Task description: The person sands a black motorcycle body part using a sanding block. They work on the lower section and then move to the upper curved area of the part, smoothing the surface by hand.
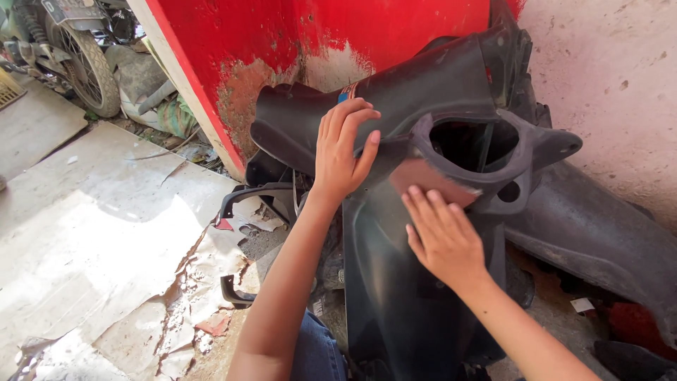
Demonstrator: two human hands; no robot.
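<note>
A: Sandpaper (431, 180), one reddish-brown sheet, sits centre frame, pressed flat on the black plastic scooter panel (395, 282) just below its big oval opening.

B: And that's the right hand (443, 236) on it, fingers stretched out flat on the sheet's lower edge. Not clenched, just pressing down.

A: Left hand (342, 152) is up top, centre, fingers curled over the panel's upper ridge, grasping it.

B: Two bare hands, one panel between them. It leans toward the red wall (296, 35) with its peeling paint.

A: More black parts here: one large piece (599, 233) at right against the pale wall (620, 85), and a smaller trim piece (236, 289) low, left of the forearm.

B: Upper left, one motorcycle wheel (88, 67). Torn cardboard (92, 233) covers the floor, lower left.
</note>
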